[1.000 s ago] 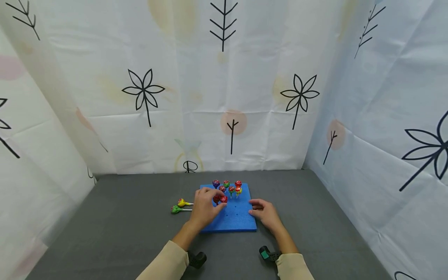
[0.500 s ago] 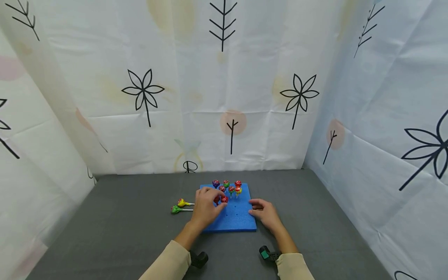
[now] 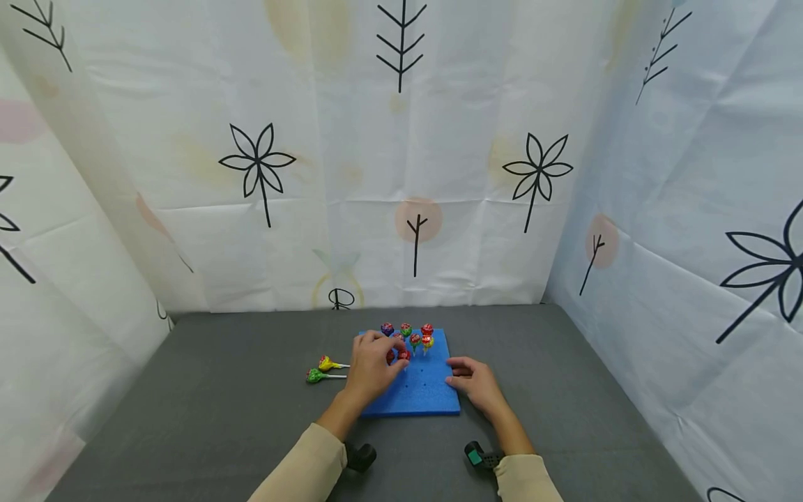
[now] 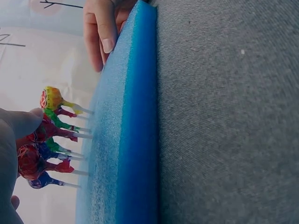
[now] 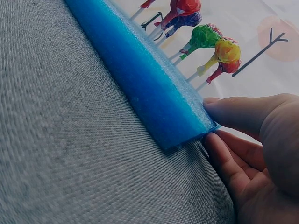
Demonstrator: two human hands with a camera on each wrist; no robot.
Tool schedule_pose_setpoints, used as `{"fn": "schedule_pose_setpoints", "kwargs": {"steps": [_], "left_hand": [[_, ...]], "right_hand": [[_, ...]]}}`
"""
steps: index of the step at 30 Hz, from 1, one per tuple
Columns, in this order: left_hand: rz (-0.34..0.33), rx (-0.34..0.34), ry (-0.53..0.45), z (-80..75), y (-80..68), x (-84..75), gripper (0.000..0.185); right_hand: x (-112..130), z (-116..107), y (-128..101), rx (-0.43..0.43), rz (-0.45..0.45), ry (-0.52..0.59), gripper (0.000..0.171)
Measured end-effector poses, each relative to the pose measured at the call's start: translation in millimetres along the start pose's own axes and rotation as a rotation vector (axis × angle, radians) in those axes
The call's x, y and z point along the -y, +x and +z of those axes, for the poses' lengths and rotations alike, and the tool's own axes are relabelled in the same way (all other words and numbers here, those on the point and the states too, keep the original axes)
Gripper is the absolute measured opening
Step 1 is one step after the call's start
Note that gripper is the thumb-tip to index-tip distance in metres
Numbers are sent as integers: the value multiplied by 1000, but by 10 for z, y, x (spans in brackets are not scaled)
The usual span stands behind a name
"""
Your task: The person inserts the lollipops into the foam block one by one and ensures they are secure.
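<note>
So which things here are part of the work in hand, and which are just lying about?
In the work: blue foam board; red lollipop pinched by left hand; right hand steadying the board's edge; lollipops standing in the board.

Lying about: yellow lollipop; green lollipop; grey tabletop.

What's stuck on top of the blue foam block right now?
Wrapped lollipops stand upright in the blue foam block. The left hand covers some, so their number is unclear.

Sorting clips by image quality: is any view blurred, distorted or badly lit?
Head view: wide-angle bending at the edges, even soft light, lollipops small but sharp. Left wrist view: left hand close and blurred, foam board sharp at its edge, backdrop washed out. Right wrist view: right hand soft, grey cloth weave crisp, lollipops slightly soft against a bright backdrop.
</note>
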State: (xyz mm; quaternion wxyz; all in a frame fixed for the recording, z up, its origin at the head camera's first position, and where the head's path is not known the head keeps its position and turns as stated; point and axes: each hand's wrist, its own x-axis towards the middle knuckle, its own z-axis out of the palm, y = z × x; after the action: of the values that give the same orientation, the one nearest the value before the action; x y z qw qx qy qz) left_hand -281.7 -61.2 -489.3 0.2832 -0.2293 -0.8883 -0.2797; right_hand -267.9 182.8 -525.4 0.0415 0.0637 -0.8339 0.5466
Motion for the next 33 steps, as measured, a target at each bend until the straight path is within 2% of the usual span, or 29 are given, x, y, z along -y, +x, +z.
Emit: {"fn": "schedule_pose_setpoints", "kwargs": {"steps": [7,17,26,33], "left_hand": [[10,-15,22,16,21,-12,26],[-5,16,41,9,36,-44,22],[20,-46,35,72,-29,-5,24],[39,-100,-14,66,-67,-14,30]], "right_hand": [[13,-5,4,0,-5,1,30],[11,-7,-3,4,-5,7,29],[-11,-7,-18,-3,-8,12,29],[-10,2,-8,-3,-13,2,29]]}}
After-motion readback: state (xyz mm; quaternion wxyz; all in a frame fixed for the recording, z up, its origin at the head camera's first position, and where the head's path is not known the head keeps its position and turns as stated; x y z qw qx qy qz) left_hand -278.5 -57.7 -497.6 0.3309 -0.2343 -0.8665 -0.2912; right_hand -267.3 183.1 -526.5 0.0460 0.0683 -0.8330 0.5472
